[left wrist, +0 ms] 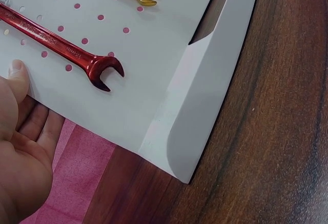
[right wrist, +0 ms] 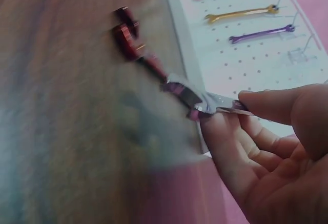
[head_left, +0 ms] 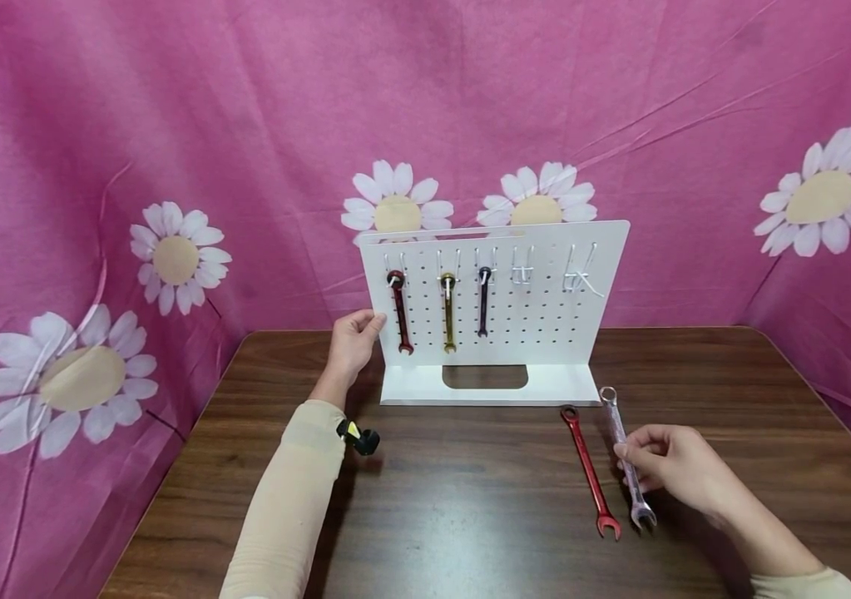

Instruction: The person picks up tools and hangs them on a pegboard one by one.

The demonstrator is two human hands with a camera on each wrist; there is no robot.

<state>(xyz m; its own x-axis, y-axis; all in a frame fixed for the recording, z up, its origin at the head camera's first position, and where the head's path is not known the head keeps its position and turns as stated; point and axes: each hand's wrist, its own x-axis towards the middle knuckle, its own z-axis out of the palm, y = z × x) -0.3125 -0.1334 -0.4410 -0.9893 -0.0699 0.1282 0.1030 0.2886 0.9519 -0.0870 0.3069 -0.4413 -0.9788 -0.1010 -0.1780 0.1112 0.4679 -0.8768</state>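
Note:
My left hand (head_left: pixel 353 341) grips the left edge of a white pegboard stand (head_left: pixel 515 333), thumb on the front face and fingers behind it. In my right hand (head_left: pixel 683 466) a silver combination wrench (head_left: pixel 627 466) is pinched between thumb and fingers, its ring end pointing toward the board and its open jaw toward me. Just left of it a red wrench (head_left: pixel 588 474) lies on the table. From hooks on the board hang a dark red wrench (head_left: pixel 400 312), a yellow wrench (head_left: pixel 449 316) and a purple wrench (head_left: pixel 483 304).
Two more wire hooks, one straight (head_left: pixel 522 273) and one askew (head_left: pixel 581 279), stick out at the board's right side without wrenches. The stand rests on a brown wooden table (head_left: pixel 440 499). Behind it hangs a pink cloth (head_left: pixel 283 125) printed with daisies.

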